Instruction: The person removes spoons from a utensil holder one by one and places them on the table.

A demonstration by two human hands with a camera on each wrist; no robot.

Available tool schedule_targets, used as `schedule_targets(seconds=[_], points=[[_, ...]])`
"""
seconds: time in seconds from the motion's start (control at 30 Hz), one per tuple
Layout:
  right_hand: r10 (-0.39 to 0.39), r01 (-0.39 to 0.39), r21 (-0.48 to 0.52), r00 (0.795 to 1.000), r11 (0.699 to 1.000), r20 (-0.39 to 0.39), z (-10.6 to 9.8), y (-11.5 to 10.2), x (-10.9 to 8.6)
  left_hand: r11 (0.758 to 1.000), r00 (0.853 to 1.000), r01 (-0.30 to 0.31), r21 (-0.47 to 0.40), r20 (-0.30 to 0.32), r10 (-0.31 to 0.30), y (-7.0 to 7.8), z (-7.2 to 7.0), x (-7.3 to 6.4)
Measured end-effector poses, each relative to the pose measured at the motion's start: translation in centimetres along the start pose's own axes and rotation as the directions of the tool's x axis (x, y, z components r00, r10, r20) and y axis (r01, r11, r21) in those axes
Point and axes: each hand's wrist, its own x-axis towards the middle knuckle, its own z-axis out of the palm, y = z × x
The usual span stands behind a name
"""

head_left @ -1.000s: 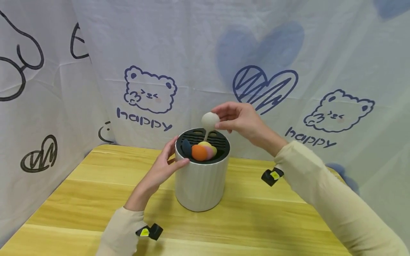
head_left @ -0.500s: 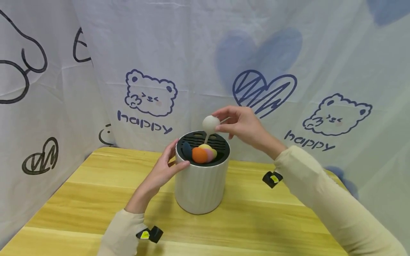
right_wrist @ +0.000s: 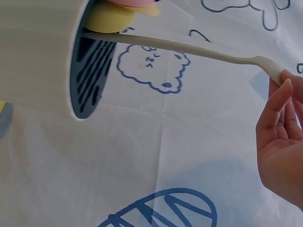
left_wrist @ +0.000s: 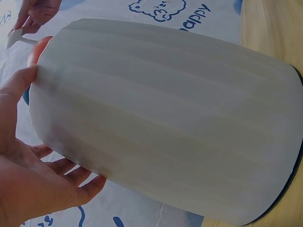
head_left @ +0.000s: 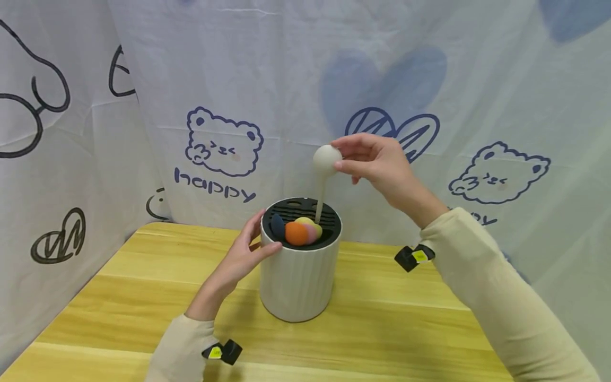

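Note:
A white ribbed utensil holder (head_left: 297, 286) with a black slotted top (head_left: 329, 228) stands upright. My left hand (head_left: 238, 254) holds its upper left side, thumb near the rim and fingers round the far side; the left wrist view shows this hand (left_wrist: 42, 175) close up. By its rounded head, my right hand (head_left: 377, 159) pinches a white spoon (head_left: 326, 161) above the holder. The spoon's long handle (right_wrist: 189, 48) points down to the slotted top, and its lower end lies at or inside the holder. Orange (head_left: 296, 233), dark blue (head_left: 278, 227), yellow and pink spoon-like heads stick out of the top.
The holder stands on a yellow wood-grain table (head_left: 382, 318). Close behind it hangs a pale cloth (head_left: 291, 79) printed with bears and hearts, and more cloth (head_left: 95, 175) hangs on the left.
My right hand has risen and moved slightly right with the white spoon, so more of its handle shows above the holder. My left hand has stayed on the holder.

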Motion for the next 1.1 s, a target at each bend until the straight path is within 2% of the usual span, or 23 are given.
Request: schedule_targets(seconds=[0.43, 0.73, 0.93, 1.1], points=[[-0.034, 0.046, 0.193, 0.997, 0.98, -0.066, -1.3, -1.1, -0.6, 1.0, 1.0, -0.026, -0.015, 0.001, 0.026, -0.1, 0.1, 0.0], [-0.055, 0.076, 0.267, 0.995, 0.961, -0.087, -2.0, -1.6, -0.9, 1.0, 1.0, -0.022, -0.013, -0.002, 0.022, -0.1, 0.0, -0.2], [-0.031, 0.061, 0.295, 0.994, 0.953, -0.104, -2.4, -1.6, -1.4, 1.0, 1.0, -0.015, -0.006, -0.003, 0.015, -0.1, 0.0, -0.2], [0.027, 0.007, 0.305, 0.994, 0.952, -0.107, -2.6, -1.4, -1.9, 1.0, 1.0, -0.022, -0.001, 0.001, 0.022, 0.0, 0.0, -0.1]])
